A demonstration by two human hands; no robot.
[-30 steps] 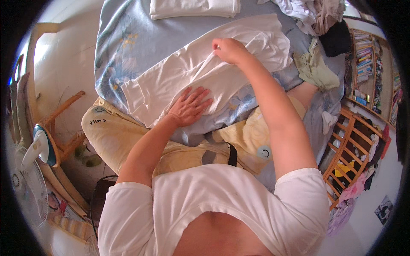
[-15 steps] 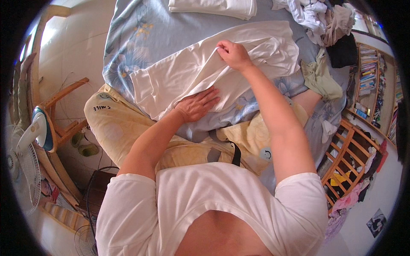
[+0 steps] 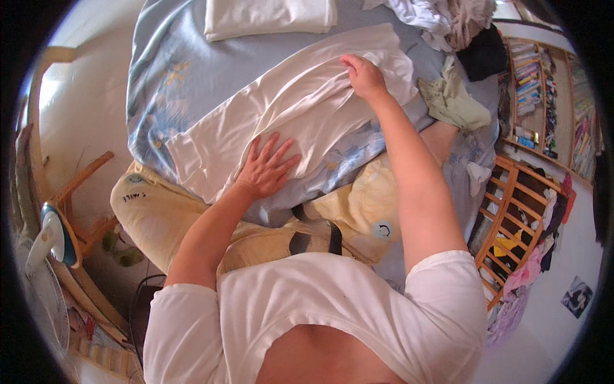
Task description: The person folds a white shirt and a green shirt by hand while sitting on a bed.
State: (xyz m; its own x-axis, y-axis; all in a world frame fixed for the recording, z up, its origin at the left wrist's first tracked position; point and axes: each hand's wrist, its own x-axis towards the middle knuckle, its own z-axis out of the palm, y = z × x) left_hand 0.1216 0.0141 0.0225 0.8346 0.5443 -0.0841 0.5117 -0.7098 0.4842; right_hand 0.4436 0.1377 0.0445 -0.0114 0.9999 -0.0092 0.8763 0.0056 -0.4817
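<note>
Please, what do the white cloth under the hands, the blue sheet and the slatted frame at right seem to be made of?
The white cloth seems thin, matte fabric, perhaps cotton: it falls in soft folds. The blue sheet looks like smooth printed fabric with slight sheen along its ripples; fibre unclear. The slatted frame is probably wood, by its brownish bars, perhaps varnished.

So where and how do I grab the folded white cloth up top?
Probably pinch the folded white cloth midway along its near edge, coming from the picture's bottom: that long, nearly straight edge faces that way, while the far side runs out of view.
</note>
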